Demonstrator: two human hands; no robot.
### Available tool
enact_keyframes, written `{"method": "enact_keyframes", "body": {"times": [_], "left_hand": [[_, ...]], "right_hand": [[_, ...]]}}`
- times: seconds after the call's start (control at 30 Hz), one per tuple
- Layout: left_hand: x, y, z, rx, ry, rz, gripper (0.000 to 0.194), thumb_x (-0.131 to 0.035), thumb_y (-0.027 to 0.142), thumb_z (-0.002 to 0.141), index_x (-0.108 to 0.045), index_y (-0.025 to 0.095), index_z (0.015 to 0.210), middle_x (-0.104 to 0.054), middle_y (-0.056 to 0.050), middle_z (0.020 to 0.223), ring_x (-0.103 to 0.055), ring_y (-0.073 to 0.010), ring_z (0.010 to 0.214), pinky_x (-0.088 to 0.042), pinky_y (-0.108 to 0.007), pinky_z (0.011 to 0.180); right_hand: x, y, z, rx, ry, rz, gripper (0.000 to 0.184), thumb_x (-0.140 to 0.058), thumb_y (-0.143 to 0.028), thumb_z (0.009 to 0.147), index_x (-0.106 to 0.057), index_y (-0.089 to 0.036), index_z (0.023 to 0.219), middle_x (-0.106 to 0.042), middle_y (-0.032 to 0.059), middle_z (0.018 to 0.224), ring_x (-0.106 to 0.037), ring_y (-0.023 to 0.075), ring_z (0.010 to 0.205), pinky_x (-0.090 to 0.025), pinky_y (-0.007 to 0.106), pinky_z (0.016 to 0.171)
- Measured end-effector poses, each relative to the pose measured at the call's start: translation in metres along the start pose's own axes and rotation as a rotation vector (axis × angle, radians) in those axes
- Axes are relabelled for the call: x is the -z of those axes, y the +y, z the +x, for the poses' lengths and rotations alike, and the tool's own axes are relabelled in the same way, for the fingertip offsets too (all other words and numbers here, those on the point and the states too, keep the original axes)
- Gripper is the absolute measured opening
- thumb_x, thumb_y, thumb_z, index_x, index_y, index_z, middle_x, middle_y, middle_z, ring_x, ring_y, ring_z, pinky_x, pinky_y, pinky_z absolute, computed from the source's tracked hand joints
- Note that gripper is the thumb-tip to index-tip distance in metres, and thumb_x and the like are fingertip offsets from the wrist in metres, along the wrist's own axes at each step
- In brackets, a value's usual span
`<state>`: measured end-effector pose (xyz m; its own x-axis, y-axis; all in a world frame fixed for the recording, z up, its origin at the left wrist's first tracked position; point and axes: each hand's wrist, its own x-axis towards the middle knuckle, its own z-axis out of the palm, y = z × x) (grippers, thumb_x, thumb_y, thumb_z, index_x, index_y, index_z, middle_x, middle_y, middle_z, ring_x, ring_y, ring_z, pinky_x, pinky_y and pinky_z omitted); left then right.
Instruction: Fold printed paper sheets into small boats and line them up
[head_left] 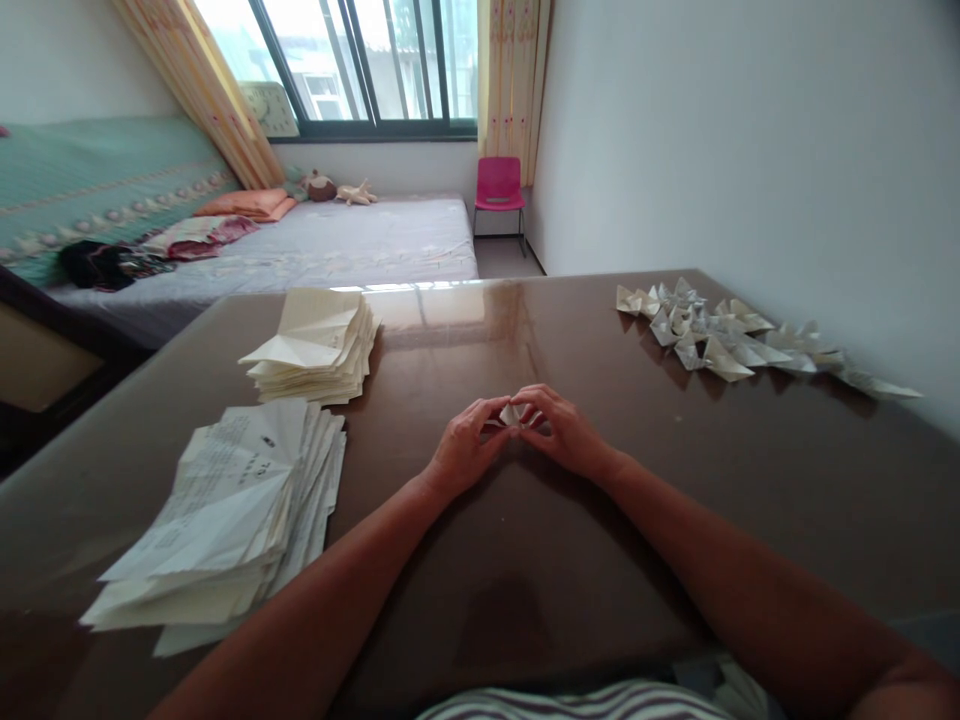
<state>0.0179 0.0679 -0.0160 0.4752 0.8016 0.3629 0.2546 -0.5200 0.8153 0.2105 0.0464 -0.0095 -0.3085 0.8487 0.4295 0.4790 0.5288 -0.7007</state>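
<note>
Between my two hands is a small folded piece of white paper [511,414], pinched at the fingertips just above the brown table [510,540]. My left hand [471,445] grips its left side, thumb below and fingers above. On the other side my right hand [564,432] holds it the same way, fingers curled. Much of the paper is hidden behind the fingers, so its full shape does not show. Folded paper boats [690,330] lie in a cluster at the table's far right, apart from my hands.
Left of my hands stand a stack of creased printed sheets [232,500] and, behind it, a stack of cream sheets [315,345]. Beyond the table are a bed [390,235] and a pink chair [499,185]. A white wall [735,150] runs along the right.
</note>
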Motion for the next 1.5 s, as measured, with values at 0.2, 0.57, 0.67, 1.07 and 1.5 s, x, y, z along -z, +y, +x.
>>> {"method": "enact_keyframes", "body": {"times": [0.2,0.57,0.67,1.07,1.5], "left_hand": [[0.000,-0.003,-0.001,-0.041,0.021,0.017,0.036,-0.059,0.032,0.087,-0.060,0.024,0.122,-0.056,-0.006,0.116,-0.064,-0.0148,0.096,-0.057,-0.028,0.085],[0.001,-0.005,-0.002,-0.085,-0.033,-0.065,0.040,-0.058,0.028,0.088,-0.057,0.023,0.127,-0.053,-0.009,0.127,-0.065,-0.0157,0.098,-0.056,-0.029,0.088],[-0.001,-0.005,-0.002,-0.089,-0.017,-0.085,0.040,-0.061,0.026,0.086,-0.058,0.024,0.127,-0.051,-0.007,0.122,-0.066,-0.0112,0.086,-0.058,-0.027,0.084],[0.002,-0.006,0.002,-0.106,0.102,0.021,0.029,-0.066,0.025,0.082,-0.067,0.023,0.110,-0.057,-0.004,0.104,-0.061,-0.0103,0.080,-0.057,-0.021,0.067],[-0.001,0.003,0.002,0.099,0.011,-0.026,0.021,-0.062,0.032,0.083,-0.069,0.016,0.095,-0.064,-0.002,0.081,-0.060,-0.0101,0.069,-0.051,-0.018,0.062]], "right_hand": [[0.003,0.002,0.001,-0.039,-0.007,0.112,0.030,-0.064,-0.037,0.084,-0.056,-0.025,0.109,-0.053,0.0054,0.112,-0.063,0.0119,0.076,-0.057,0.027,0.065],[0.010,0.001,-0.001,0.019,-0.037,0.006,0.032,-0.065,-0.030,0.081,-0.055,-0.024,0.111,-0.054,0.0061,0.116,-0.063,0.0139,0.085,-0.056,0.032,0.079],[0.009,-0.001,-0.001,0.030,-0.045,0.027,0.033,-0.064,-0.024,0.080,-0.053,-0.023,0.111,-0.053,0.0066,0.118,-0.063,0.0135,0.085,-0.056,0.030,0.077],[0.010,0.004,-0.001,-0.117,-0.065,0.038,0.015,-0.058,-0.026,0.084,-0.062,-0.019,0.097,-0.069,0.0020,0.086,-0.064,0.0153,0.076,-0.053,0.028,0.073],[0.017,0.005,0.003,-0.340,-0.099,0.277,0.024,-0.067,-0.032,0.080,-0.053,-0.019,0.095,-0.070,0.0018,0.079,-0.065,0.0167,0.070,-0.047,0.026,0.061]]}}
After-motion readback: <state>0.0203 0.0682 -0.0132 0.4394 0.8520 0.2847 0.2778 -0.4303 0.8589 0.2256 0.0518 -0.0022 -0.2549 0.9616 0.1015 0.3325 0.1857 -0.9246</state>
